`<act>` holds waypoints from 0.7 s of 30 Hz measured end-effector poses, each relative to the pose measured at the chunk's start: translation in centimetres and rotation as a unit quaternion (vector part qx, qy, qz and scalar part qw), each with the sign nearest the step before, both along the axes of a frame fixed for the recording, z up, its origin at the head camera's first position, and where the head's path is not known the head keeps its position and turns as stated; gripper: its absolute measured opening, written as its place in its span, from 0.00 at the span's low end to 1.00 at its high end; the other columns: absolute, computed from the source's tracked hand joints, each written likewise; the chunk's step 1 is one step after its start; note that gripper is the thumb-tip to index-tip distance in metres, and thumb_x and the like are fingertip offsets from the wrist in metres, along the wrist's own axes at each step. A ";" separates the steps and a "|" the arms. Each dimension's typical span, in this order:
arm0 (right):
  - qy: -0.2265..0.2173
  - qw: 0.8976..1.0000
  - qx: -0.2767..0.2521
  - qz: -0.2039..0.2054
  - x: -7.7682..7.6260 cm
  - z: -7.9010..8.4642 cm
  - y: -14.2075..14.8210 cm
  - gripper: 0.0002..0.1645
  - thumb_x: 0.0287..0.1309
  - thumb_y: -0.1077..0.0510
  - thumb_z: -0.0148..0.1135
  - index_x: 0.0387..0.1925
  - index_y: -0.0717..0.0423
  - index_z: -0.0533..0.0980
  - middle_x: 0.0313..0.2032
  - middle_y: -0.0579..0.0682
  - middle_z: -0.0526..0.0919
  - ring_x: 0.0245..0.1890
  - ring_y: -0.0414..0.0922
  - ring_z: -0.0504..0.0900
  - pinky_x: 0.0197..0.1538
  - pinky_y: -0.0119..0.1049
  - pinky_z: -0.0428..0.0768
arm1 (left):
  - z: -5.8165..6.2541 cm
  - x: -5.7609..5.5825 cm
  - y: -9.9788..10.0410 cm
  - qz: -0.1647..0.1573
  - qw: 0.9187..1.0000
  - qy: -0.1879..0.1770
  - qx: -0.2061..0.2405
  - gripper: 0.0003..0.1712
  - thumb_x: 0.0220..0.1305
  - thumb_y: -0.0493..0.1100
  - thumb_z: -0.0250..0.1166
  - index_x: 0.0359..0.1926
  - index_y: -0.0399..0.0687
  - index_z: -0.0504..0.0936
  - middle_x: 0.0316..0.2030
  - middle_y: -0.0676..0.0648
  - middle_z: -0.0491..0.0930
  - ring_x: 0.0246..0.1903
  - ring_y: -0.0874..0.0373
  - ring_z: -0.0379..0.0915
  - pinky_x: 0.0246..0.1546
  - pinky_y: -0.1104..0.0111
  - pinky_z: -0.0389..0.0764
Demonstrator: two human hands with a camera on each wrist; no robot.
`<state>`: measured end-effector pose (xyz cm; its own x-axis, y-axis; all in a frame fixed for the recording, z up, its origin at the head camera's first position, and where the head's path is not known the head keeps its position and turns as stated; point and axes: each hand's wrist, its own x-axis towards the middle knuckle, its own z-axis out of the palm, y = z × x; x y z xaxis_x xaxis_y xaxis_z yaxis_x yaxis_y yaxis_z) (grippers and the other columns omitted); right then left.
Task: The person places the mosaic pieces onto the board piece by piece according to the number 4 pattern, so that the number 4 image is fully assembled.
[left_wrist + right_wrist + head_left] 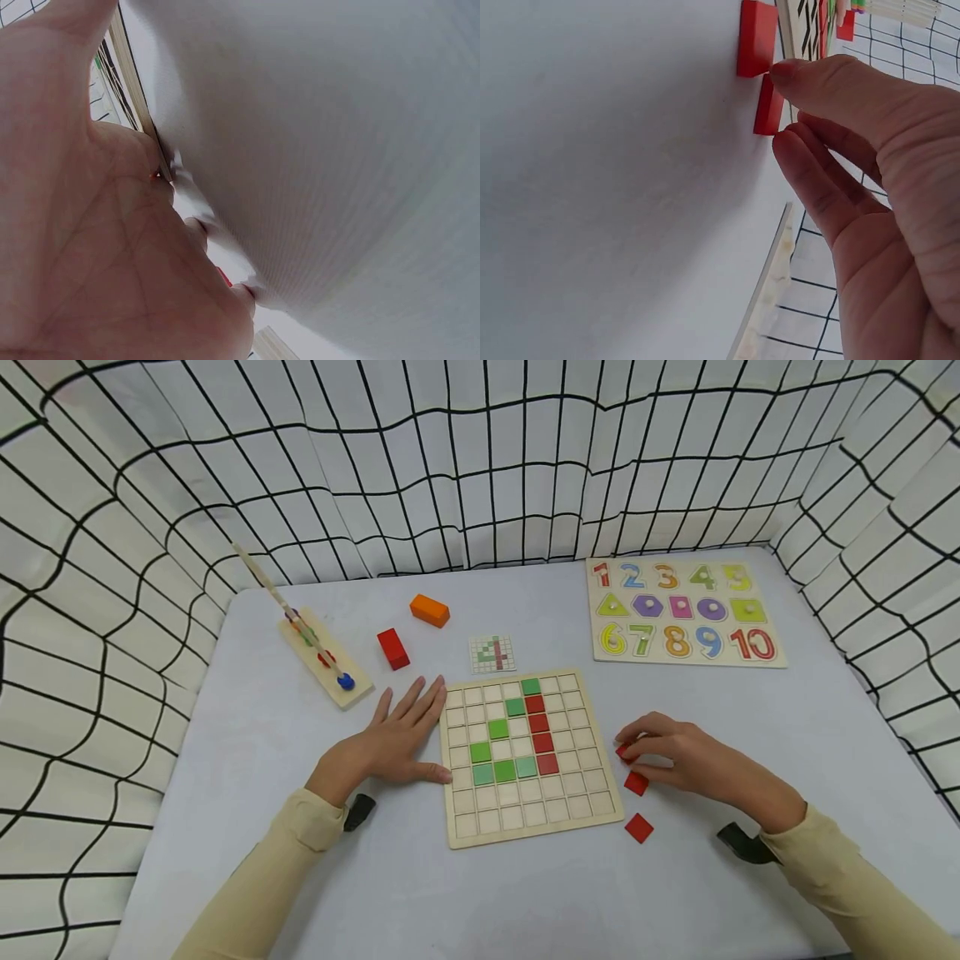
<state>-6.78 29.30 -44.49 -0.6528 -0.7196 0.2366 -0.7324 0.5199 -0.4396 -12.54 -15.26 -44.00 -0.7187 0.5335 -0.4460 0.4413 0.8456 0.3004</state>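
A wooden grid board (468, 839) lies mid-table, with green tiles (498, 728) and a column of red tiles (542, 742) set in its cells. My left hand (393, 743) rests on the table with fingers spread, thumb and fingertips at the board's left edge. To the right of the board, my right hand (686, 758) pinches a red tile (769, 106) by its ends between thumb and fingertips, low at the tabletop. Another red tile (636, 783) lies just below the thumb, and a further red square (639, 828) lies nearer to me.
Behind the board lies a small pattern card (492, 654). A red block (393, 648), an orange block (430, 610) and a wooden stand with coloured pieces (326, 660) are at the back left. A number-and-shape puzzle (686, 612) lies back right. Black netting (487, 468) surrounds the table.
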 end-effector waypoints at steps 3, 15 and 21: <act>0.011 1.000 0.006 0.008 0.0 -0.3 0.3 0.22 0.45 0.71 0.85 0.44 0.54 0.91 0.52 0.50 0.89 0.51 0.46 0.88 0.55 0.20 0.84 | 0.0 -0.1 0.0 -0.001 1.000 0.001 0.004 0.77 0.62 0.76 0.70 0.87 0.44 0.31 0.88 0.44 0.26 0.87 0.39 0.17 0.81 0.31 0.24; 0.051 0.998 -0.017 0.022 0.1 -1.2 0.0 0.22 0.42 0.72 0.85 0.42 0.56 0.90 0.46 0.48 0.87 0.48 0.43 0.80 0.52 0.15 0.81 | 0.1 0.2 0.1 0.001 1.000 -0.005 0.002 0.76 0.62 0.76 0.69 0.87 0.45 0.31 0.88 0.45 0.26 0.87 0.39 0.17 0.81 0.32 0.23; 0.044 0.999 -0.024 0.017 0.2 -1.1 -0.2 0.22 0.44 0.72 0.83 0.42 0.55 0.89 0.47 0.48 0.84 0.50 0.41 0.79 0.53 0.13 0.79 | 0.4 0.4 0.1 -0.001 1.000 -0.003 0.004 0.76 0.62 0.75 0.70 0.87 0.44 0.32 0.88 0.45 0.26 0.87 0.39 0.18 0.81 0.32 0.24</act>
